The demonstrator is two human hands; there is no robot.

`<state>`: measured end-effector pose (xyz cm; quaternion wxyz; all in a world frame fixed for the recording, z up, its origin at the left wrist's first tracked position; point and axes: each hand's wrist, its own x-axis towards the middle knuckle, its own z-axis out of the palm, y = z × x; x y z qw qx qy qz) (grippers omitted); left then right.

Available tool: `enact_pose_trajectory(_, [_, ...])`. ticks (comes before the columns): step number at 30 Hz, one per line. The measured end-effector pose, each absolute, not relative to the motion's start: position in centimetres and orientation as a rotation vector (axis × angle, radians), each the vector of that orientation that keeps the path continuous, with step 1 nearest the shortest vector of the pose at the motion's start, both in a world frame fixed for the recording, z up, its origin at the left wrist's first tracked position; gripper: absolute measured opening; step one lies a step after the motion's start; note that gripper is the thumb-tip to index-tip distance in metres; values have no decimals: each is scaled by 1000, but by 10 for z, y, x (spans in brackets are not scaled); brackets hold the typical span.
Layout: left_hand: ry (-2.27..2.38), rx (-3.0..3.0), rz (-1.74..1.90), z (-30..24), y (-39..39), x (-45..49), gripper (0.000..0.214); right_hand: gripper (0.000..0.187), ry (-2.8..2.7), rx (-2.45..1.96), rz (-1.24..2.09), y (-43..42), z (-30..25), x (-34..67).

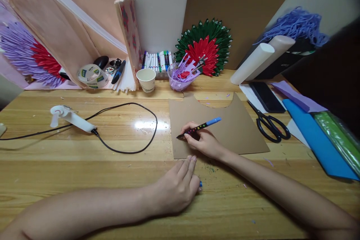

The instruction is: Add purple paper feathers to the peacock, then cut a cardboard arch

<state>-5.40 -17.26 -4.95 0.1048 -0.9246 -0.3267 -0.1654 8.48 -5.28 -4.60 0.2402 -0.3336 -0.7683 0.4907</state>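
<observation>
In my right hand (202,142) is a black patterned marker (197,128) with a blue end, held in a writing grip. Its dark tip points left and meets, or nearly meets, a brown cardboard sheet (233,131) near the sheet's left side. A curved notch is cut into the sheet's far edge. My left hand (180,185) rests at the near edge of the cardboard, with some fingertips on that edge. A small blue marker cap (200,184) sticks out from its curled fingers; most of the cap is hidden.
Black-handled scissors (271,125), a dark phone (267,97) and blue paper (317,138) lie to the right. A white glue gun (74,118) with a looping cord is left. Behind stand a paper cup (146,80), a plastic bowl (180,84) of purple scraps and several markers (157,61).
</observation>
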Motion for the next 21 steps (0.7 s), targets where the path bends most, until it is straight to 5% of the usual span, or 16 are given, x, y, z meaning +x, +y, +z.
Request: enact_pose_trajectory(21, [-956,-2732,-469,-49,-172,-55,26,14,-1830,-1099,1111,-13,-60,96])
